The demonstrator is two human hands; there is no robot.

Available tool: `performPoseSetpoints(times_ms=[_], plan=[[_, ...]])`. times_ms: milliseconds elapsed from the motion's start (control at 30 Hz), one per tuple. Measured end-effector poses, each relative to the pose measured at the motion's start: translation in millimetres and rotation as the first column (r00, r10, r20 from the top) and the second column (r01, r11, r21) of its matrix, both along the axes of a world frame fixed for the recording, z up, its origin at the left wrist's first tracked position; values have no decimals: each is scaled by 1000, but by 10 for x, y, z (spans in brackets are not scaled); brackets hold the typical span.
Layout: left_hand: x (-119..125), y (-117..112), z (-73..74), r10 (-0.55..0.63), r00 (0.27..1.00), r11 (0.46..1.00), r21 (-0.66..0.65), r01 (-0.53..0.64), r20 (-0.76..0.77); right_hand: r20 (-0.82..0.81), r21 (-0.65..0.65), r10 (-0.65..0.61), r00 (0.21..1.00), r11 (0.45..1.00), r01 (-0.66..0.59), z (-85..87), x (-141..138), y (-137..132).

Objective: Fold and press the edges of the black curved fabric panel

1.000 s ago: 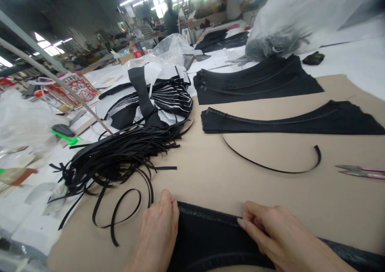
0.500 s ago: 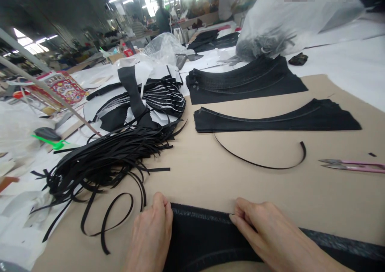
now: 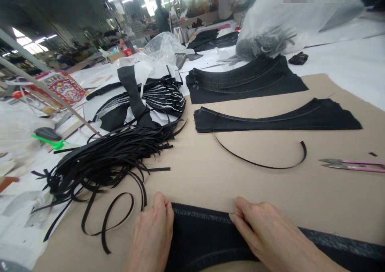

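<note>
A black fabric piece [image 3: 207,234] with a greyish, shiny band along its upper edge lies low in the head view. My left hand [image 3: 153,232] is closed on its left end, fingers pinched at the top corner. Farther along the same edge, my right hand [image 3: 264,228] pinches the band between thumb and fingers. The piece stretches on past my right wrist to the right edge of the view. Its lower part is cut off by the frame.
Two stacks of curved black pieces, a nearer stack [image 3: 270,121] and a farther stack [image 3: 240,81], lie on brown board [image 3: 192,183]. Black strips [image 3: 111,159] are heaped at left. One loose strip [image 3: 255,163] curls mid-board. Pink-handled thread snips [image 3: 351,165] rest at right. People work in the background.
</note>
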State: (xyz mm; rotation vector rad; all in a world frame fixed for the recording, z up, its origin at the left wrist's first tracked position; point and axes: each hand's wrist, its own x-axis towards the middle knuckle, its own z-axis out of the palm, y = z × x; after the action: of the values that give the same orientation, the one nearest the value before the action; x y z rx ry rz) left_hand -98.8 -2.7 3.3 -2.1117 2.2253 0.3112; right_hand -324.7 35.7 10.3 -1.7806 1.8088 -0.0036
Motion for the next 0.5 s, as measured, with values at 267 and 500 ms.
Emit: performPoseSetpoints(times_ms=[267, 500], plan=[[-47, -1, 59, 47, 999, 999, 18, -47, 4, -29, 80, 14, 999, 997, -12, -46, -20, -30], [79, -72, 60, 104, 973, 995, 18, -102, -208, -35, 60, 15, 999, 998, -12, -60, 1, -41]])
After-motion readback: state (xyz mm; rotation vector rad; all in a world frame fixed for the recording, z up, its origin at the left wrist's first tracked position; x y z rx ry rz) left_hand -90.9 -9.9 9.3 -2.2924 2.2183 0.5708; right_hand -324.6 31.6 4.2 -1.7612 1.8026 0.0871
